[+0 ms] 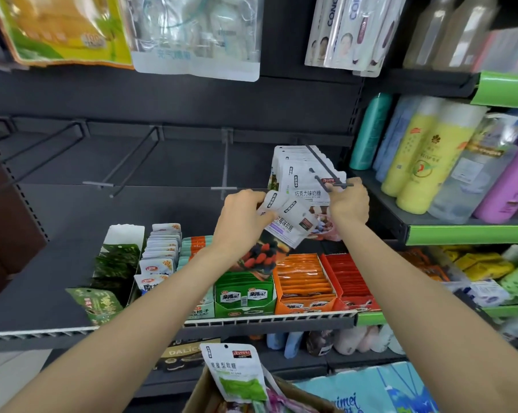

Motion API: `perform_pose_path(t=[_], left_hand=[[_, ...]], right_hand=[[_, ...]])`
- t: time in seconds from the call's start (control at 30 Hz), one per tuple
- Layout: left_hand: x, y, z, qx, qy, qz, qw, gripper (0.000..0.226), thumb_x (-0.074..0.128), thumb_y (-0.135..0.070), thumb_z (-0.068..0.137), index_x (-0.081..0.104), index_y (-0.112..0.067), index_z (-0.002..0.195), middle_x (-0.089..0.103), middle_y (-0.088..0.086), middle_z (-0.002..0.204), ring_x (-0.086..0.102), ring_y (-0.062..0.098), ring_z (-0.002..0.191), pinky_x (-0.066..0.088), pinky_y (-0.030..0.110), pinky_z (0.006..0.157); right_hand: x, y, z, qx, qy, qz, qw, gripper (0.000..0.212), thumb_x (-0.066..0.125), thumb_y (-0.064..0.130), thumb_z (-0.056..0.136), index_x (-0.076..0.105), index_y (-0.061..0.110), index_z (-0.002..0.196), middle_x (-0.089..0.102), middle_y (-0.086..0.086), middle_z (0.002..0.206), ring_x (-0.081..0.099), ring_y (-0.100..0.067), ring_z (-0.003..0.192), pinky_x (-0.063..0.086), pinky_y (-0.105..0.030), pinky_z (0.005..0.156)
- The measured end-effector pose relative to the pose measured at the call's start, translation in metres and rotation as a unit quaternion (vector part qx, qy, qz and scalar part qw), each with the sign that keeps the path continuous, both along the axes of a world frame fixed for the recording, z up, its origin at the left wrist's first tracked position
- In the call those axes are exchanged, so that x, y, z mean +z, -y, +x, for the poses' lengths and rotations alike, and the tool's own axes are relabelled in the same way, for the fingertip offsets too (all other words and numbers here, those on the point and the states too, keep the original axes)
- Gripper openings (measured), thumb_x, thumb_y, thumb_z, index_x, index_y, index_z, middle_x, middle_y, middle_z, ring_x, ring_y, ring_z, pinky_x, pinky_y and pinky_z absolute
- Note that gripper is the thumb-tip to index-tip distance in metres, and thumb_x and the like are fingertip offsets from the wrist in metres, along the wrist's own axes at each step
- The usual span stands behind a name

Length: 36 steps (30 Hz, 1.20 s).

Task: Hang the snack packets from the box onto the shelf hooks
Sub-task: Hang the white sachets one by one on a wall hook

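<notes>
The big dark shelf wall [168, 96] is filling most of the view, with thin hooks sticking out of it. Three hooks [129, 162] on the left are hanging bare. Below them, a shelf [269, 321] is holding rows of boxed snacks in green, orange and red.

At the bottom, the cardboard box [204, 391] is sitting open, and a green snack packet [237, 374] is poking up out of it, waiting for its turn.

One hook [326, 171] on the right is already carrying a row of white hung packets [299, 174]. The right hand [348, 201] is curling its fingers around the tip of that hook, holding it steady. The left hand [243, 211] is pinching a small bunch of snack packets [287, 222] just beside the hook tip (it looks like two or three, but the count is hard to tell).

The job now seems to be sliding these packets on. To do it well, the left hand should be lining up the little hole at the top of each packet with the hook tip, keeping the packets facing front. Going slowly is helping, because a crooked packet could be tearing at its hole or knocking the others off.
</notes>
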<state>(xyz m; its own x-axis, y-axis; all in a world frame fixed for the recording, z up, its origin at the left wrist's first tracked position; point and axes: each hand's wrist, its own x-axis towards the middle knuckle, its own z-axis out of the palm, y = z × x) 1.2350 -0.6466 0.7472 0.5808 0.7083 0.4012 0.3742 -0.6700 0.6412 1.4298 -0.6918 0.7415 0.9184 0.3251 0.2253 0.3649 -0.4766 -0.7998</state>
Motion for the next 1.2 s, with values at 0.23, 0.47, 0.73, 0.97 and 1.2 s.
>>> perform_pose_path(t=[0.23,0.47,0.73,0.97,1.2], left_hand=[[-0.005,0.000,0.000,-0.019,0.052,-0.069,0.996,0.024,0.068,-0.018,0.085,0.071,-0.017,0.109,0.072,-0.001,0.100,0.058,0.001,0.078,0.038,-0.002,0.058],[-0.011,0.004,0.006,0.003,0.085,-0.084,0.993,0.011,0.067,-0.020,0.086,0.063,-0.020,0.096,0.072,-0.002,0.090,0.062,0.009,0.080,0.045,0.014,0.069],[-0.007,0.007,0.007,0.049,-0.001,0.036,0.998,0.012,0.057,-0.027,0.093,0.067,-0.020,0.091,0.067,-0.003,0.083,0.063,0.016,0.078,0.052,0.034,0.070],[0.001,0.008,0.013,0.068,-0.010,0.086,0.994,0.014,0.056,-0.023,0.094,0.067,-0.015,0.097,0.061,0.002,0.094,0.062,0.019,0.080,0.054,0.035,0.071],[0.004,0.008,0.014,0.067,0.004,0.083,0.994,0.014,0.056,-0.022,0.094,0.068,-0.016,0.098,0.062,0.002,0.095,0.062,0.019,0.082,0.054,0.035,0.072]], right_hand=[[-0.023,0.044,-0.029,0.166,-0.080,0.152,0.971,0.026,0.054,0.031,0.094,0.055,0.014,0.114,0.059,-0.001,0.108,0.058,-0.005,0.088,0.045,-0.013,0.066],[-0.032,0.060,-0.029,0.233,-0.104,0.157,0.954,0.010,0.066,0.014,0.086,0.070,0.016,0.078,0.069,-0.007,0.085,0.062,-0.017,0.082,0.051,-0.037,0.075],[-0.010,0.067,-0.012,0.221,-0.022,0.160,0.962,0.013,0.066,0.017,0.086,0.069,0.020,0.073,0.069,-0.001,0.080,0.057,-0.011,0.079,0.044,-0.030,0.077],[0.005,0.060,-0.002,0.186,0.023,0.138,0.972,0.013,0.062,0.019,0.088,0.066,0.019,0.075,0.064,0.005,0.078,0.054,-0.012,0.082,0.039,-0.027,0.074],[0.008,0.054,0.001,0.155,0.080,0.092,0.980,0.010,0.062,0.023,0.088,0.064,0.019,0.079,0.064,-0.001,0.084,0.053,-0.015,0.081,0.035,-0.026,0.065]])
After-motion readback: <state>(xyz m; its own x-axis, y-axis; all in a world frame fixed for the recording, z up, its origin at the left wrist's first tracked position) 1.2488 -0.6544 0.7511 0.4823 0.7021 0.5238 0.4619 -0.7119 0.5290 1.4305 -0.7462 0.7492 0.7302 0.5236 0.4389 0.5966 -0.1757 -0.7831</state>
